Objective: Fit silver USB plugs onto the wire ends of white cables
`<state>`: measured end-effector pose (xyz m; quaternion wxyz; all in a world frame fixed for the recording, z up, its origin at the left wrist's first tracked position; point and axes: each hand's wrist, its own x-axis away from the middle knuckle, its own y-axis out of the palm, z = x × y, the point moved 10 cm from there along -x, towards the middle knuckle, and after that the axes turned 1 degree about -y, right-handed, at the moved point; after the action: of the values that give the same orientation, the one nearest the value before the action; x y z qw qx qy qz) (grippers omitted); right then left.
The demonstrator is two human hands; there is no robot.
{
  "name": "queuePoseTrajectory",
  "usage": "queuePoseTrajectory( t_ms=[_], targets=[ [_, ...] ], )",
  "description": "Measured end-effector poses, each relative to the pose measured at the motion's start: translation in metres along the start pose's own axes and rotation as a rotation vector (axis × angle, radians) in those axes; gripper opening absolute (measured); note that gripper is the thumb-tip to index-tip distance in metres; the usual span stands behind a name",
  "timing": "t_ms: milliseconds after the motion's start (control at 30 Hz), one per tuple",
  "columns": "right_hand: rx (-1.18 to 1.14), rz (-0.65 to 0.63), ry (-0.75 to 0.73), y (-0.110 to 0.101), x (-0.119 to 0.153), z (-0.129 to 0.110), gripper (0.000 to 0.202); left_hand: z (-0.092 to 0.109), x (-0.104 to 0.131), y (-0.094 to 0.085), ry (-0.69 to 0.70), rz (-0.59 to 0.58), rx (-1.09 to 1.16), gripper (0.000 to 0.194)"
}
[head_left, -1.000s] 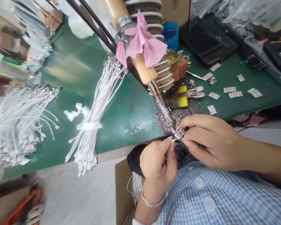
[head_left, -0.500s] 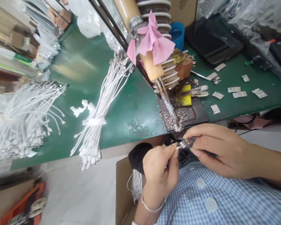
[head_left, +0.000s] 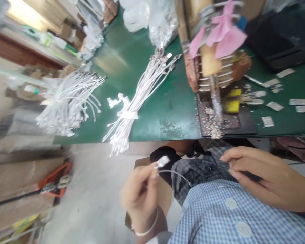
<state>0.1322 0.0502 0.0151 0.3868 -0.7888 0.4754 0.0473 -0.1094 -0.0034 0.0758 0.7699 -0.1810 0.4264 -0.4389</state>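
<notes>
My left hand (head_left: 142,193) is closed, thumb and forefinger pinching a white USB cable (head_left: 176,173) just behind its metal plug (head_left: 163,162). The plug points up and right, and the thin cable curves over toward my lap. My right hand (head_left: 259,176) hovers above the lap, well apart from the cable. Its fingers are loosely bent, with a gap between thumb and fingertips and nothing visible in them. Beyond it, a soldering iron (head_left: 216,98) with a pink cloth tied round it points down at a dark pad (head_left: 246,127) strewn with solder bits.
On the green table (head_left: 162,112) lie a bundle of white cables (head_left: 142,91) and a larger cable pile (head_left: 68,98) farther left. Loose metal plug shells (head_left: 267,121) are scattered at right near a yellow sponge (head_left: 232,101). A cardboard box (head_left: 165,193) stands below the table edge.
My left hand has moved left and down with the cable, away from my right hand. My right hand no longer touches the plug. The view has swung, shifting the table things rightward.
</notes>
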Motion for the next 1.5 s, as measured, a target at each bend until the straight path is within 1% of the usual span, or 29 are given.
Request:
queuePoseTrajectory(
  t_ms=[33,67,100,133,167,200,233,267,300,333,400,433,467,533,600,667,733,900,1133,1500],
  targets=[
    [0.001,-0.009,0.003,0.003,0.002,0.003,0.014,-0.010,0.001,-0.032,-0.053,0.151,-0.044,0.008],
    [-0.005,-0.013,-0.003,0.006,0.005,0.005,0.013,-0.016,0.004,-0.060,-0.086,0.272,-0.085,0.004],
    [-0.015,-0.025,-0.005,0.011,0.008,0.008,0.013,-0.020,0.009,-0.084,-0.108,0.354,-0.123,0.003],
    [-0.029,-0.040,-0.004,0.016,0.010,0.011,0.013,-0.024,0.013,-0.100,-0.134,0.393,-0.156,0.005],
    [-0.047,-0.056,0.004,0.022,0.013,0.014,0.013,-0.026,0.017,-0.111,-0.162,0.391,-0.183,0.005],
    [-0.067,-0.077,0.024,0.027,0.014,0.017,0.013,-0.030,0.021,-0.113,-0.200,0.350,-0.195,0.005],
    [-0.088,-0.093,0.035,0.033,0.016,0.019,0.013,-0.034,0.024,-0.108,-0.244,0.272,-0.190,0.003],
    [-0.102,-0.111,0.044,0.037,0.016,0.020,0.013,-0.036,0.027,-0.095,-0.274,0.167,-0.167,0.001],
    [-0.112,-0.122,0.045,0.040,0.016,0.018,0.012,-0.036,0.030,-0.076,-0.280,0.040,-0.130,0.003],
    [-0.120,-0.126,0.034,0.041,0.015,0.015,0.011,-0.032,0.033,-0.052,-0.260,-0.093,-0.082,0.006],
    [-0.131,-0.122,0.031,0.040,0.011,0.009,0.008,-0.014,0.038,-0.002,-0.165,-0.325,0.025,0.010],
    [-0.144,-0.115,0.041,0.038,0.009,0.006,0.008,-0.003,0.039,0.020,-0.105,-0.403,0.078,0.011],
    [-0.158,-0.103,0.064,0.035,0.008,0.006,0.010,0.009,0.039,0.039,-0.050,-0.459,0.128,0.011],
    [-0.176,-0.075,0.125,0.028,0.007,0.007,0.012,0.029,0.038,0.069,0.028,-0.530,0.212,0.008],
    [-0.169,-0.017,0.199,0.019,0.009,0.012,0.012,0.043,0.037,0.089,0.068,-0.576,0.267,0.006],
    [-0.147,0.052,0.260,0.010,0.014,0.018,0.009,0.049,0.037,0.103,0.072,-0.608,0.306,0.005],
    [-0.126,0.090,0.289,0.005,0.018,0.020,0.011,0.052,0.036,0.111,0.052,-0.621,0.343,0.005],
    [-0.121,0.070,0.261,0.011,0.019,0.019,0.021,0.051,0.037,0.119,-0.014,-0.610,0.415,0.007],
    [-0.182,0.048,0.245,0.016,0.011,0.018,0.025,0.046,0.036,0.118,-0.071,-0.569,0.482,0.007],
    [-0.231,0.037,0.255,0.017,0.012,0.015,0.024,0.043,0.034,0.117,-0.082,-0.545,0.497,0.004]
  ],
)
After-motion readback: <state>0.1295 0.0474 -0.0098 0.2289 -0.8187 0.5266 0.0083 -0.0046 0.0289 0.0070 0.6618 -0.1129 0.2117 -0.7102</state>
